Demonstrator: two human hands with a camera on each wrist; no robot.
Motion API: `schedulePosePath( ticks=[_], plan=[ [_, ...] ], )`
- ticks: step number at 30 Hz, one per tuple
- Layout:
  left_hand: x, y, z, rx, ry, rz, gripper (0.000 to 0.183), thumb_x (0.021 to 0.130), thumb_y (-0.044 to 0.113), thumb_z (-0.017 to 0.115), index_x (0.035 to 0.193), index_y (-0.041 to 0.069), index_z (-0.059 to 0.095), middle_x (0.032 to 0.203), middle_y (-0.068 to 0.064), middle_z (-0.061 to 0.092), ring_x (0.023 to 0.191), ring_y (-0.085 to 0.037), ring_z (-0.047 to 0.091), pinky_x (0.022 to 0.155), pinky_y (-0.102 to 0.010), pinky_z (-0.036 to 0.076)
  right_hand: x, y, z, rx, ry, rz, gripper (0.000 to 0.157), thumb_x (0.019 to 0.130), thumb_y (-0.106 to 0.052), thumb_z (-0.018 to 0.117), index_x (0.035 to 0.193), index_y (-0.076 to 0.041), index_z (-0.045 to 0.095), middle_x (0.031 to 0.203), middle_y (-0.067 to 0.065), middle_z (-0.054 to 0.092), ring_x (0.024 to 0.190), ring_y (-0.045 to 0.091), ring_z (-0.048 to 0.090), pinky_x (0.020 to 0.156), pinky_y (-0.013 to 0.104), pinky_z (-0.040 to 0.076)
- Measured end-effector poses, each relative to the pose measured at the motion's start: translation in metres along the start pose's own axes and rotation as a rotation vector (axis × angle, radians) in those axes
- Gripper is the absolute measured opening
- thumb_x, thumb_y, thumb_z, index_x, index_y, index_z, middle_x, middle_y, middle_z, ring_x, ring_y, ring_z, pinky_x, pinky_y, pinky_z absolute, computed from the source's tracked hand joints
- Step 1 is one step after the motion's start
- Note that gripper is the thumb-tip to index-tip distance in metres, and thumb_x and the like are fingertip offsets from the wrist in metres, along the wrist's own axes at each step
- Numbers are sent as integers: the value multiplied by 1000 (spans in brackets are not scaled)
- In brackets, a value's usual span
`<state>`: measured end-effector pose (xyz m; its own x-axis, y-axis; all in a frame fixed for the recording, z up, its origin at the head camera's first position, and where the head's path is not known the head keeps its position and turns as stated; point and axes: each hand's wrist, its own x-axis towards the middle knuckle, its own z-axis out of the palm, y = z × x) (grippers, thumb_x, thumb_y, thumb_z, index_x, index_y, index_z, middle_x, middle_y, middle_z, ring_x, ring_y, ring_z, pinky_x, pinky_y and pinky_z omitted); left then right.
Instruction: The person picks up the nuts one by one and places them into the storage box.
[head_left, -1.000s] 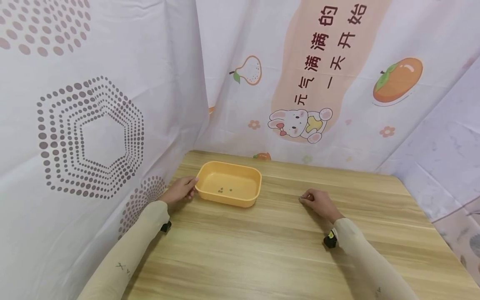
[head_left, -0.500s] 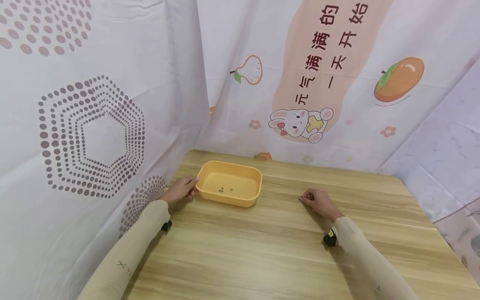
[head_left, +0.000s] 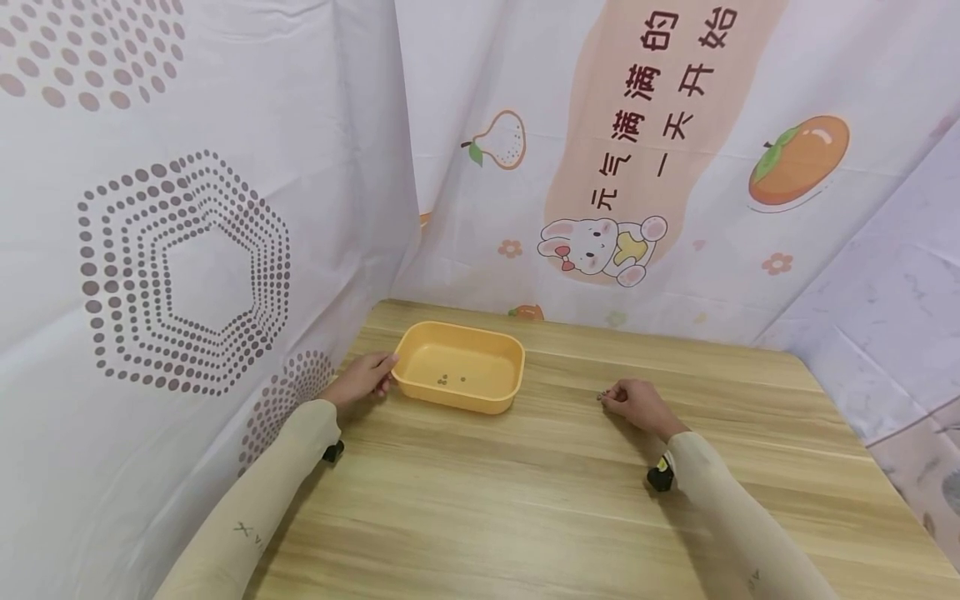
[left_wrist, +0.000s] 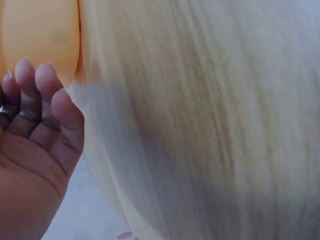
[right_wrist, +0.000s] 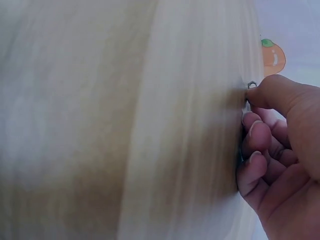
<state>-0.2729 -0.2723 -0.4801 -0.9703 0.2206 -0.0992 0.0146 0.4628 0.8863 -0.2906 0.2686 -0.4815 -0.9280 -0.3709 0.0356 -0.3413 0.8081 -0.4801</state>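
1. One yellow tray (head_left: pixel 468 403), small pieces (head_left: pixel 442 382) inside, near the far left corner of the surface (head_left: pixel 465 492).
2. Left grip (head_left: pixel 360 381), fingers curled, pinches its rim.
3. Right grip (head_left: pixel 636 403), likewise curled, pinches a nut (right_wrist: pixel 252 84) (hole showing).

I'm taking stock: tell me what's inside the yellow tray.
Inside the yellow tray, a cluster of small dark pieces and a single piece lie on the bottom, too small to identify. The near wall's inner face is hidden from view.
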Motion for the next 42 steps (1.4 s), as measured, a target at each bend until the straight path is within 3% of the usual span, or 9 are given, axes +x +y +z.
schedulePosePath(
  ticks=[8,15,30,36,42],
  plan=[
    [0,-1,0,5,-7,-3,42,103,39,38,98,3,58,80,-15,59,64,-20,54,54,-28,49,-2,4,1,6,10,-34,9,91,-19,66,90,-10,70,80,-3,65,67,10,56,58,27,48],
    [-1,-1,0,12,-2,15,41,103,38,38,96,3,57,77,-13,58,62,-19,52,53,-28,49,-4,6,2,13,47,-12,10,90,-24,68,90,-15,72,79,-4,67,61,10,56,55,26,48],
    [-3,1,2,10,1,14,39,104,36,37,96,3,57,78,-11,58,63,-17,52,52,-25,48,-12,6,4,70,62,21,13,92,-25,66,89,-13,69,82,-1,67,56,11,56,47,27,49],
    [-2,0,2,7,-2,17,39,104,36,38,96,3,57,78,-12,58,62,-17,52,52,-25,48,-12,4,5,34,81,6,9,92,-22,65,88,-15,68,81,-2,66,58,11,56,50,27,48],
    [-2,-1,1,-7,-9,16,40,103,39,38,97,3,57,78,-12,58,63,-17,52,52,-27,48,-12,3,3,-15,120,-28,7,91,-22,67,87,-16,70,80,-6,66,69,9,57,62,29,48]
  ],
)
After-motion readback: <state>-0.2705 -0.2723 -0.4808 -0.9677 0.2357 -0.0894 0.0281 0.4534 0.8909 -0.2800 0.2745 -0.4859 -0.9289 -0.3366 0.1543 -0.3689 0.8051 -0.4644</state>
